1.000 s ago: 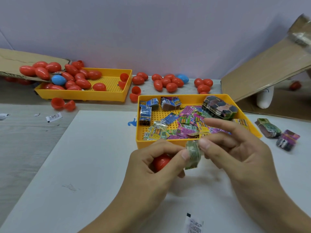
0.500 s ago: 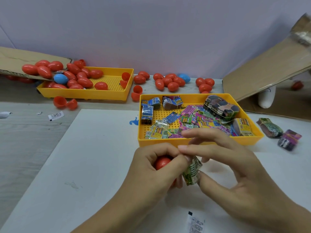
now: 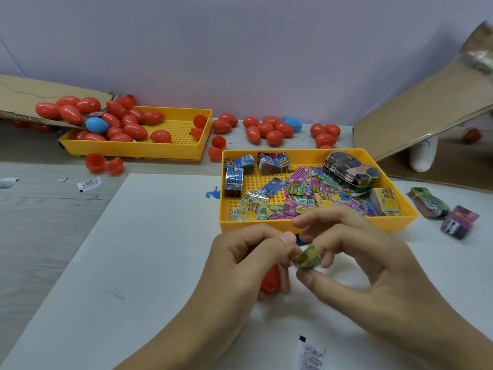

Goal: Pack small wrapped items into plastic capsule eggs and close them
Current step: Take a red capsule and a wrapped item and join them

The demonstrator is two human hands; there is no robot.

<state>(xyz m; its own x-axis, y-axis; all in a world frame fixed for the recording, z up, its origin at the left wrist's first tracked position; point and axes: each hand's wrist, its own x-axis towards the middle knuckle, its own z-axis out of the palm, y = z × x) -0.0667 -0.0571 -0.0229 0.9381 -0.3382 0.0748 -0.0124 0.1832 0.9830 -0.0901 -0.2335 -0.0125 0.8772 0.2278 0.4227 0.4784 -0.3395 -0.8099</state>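
The left hand [image 3: 248, 265] gripped a red egg [image 3: 270, 281]; the packet [image 3: 306, 258], pinched by the right hand [image 3: 354, 265], lay just right of it.

- Two bare hands were seen low in the head view, the left hand [image 3: 248, 265] and the right hand [image 3: 370, 265].
- No glove, ring, watch or band was worn on either.
- Both forearms were left uncovered down to the frame's lower edge; no sleeve was shown.
- Short, unpainted nails were seen on the fingertips [image 3: 287, 237].
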